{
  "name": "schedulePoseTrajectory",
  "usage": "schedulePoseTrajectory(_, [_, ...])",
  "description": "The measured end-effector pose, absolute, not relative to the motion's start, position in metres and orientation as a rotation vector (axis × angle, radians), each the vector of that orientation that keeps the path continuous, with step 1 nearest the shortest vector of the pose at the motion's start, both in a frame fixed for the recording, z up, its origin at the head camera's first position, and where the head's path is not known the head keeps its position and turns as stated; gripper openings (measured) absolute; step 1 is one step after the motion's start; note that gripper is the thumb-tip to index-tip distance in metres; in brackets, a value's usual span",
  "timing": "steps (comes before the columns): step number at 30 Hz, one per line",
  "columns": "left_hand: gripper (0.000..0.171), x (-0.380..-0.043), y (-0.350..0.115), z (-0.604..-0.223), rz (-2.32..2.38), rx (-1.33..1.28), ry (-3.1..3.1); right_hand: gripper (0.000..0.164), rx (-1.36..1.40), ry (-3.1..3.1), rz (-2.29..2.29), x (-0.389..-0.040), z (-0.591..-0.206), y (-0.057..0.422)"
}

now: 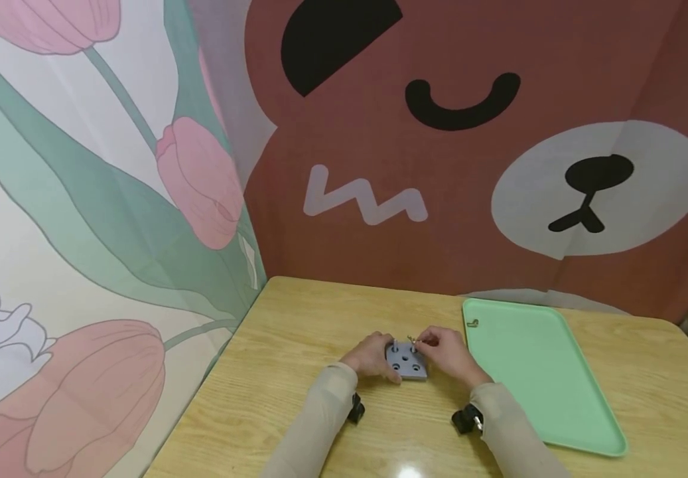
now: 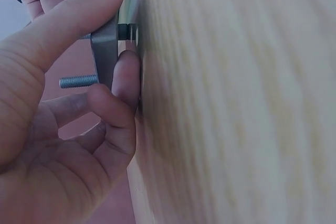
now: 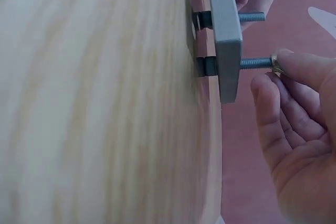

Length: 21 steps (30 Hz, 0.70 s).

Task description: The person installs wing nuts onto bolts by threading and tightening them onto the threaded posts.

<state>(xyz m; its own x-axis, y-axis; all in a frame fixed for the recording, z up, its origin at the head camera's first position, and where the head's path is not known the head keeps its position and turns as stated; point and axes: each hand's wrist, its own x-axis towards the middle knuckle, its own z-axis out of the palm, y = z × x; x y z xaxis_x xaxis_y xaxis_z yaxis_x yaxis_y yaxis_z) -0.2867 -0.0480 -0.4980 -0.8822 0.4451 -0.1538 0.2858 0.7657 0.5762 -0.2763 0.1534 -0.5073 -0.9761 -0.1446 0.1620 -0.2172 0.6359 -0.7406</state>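
Note:
A grey metal plate (image 1: 406, 374) with several holes lies level just over the table, black bolt heads beneath it. Two bolts stick up through its far side; their threaded shafts (image 3: 255, 63) show in the right wrist view. My left hand (image 1: 369, 355) grips the plate's left edge, thumb (image 2: 79, 19) on top and fingers curled under. At the tip of the right bolt, my right hand (image 1: 448, 352) pinches a small brass-coloured nut (image 3: 275, 63), perhaps a wing nut, mostly hidden by the fingertips. The left bolt (image 1: 395, 346) has a bare end.
On the right of the wooden table (image 1: 296, 318) lies a light green tray (image 1: 547, 372). A small brass wing nut (image 1: 472, 323) sits in its far left corner. Printed cloths hang behind and to the left of the table.

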Motion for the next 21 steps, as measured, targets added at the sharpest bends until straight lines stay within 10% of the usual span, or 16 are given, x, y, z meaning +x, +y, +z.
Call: schedulePoseTrajectory(21, [0.086, -0.2876, -0.0464, -0.4975, 0.803, 0.547, 2.666, 0.012, 0.209, -2.708, 1.472, -0.2782, -0.5115, 0.1526])
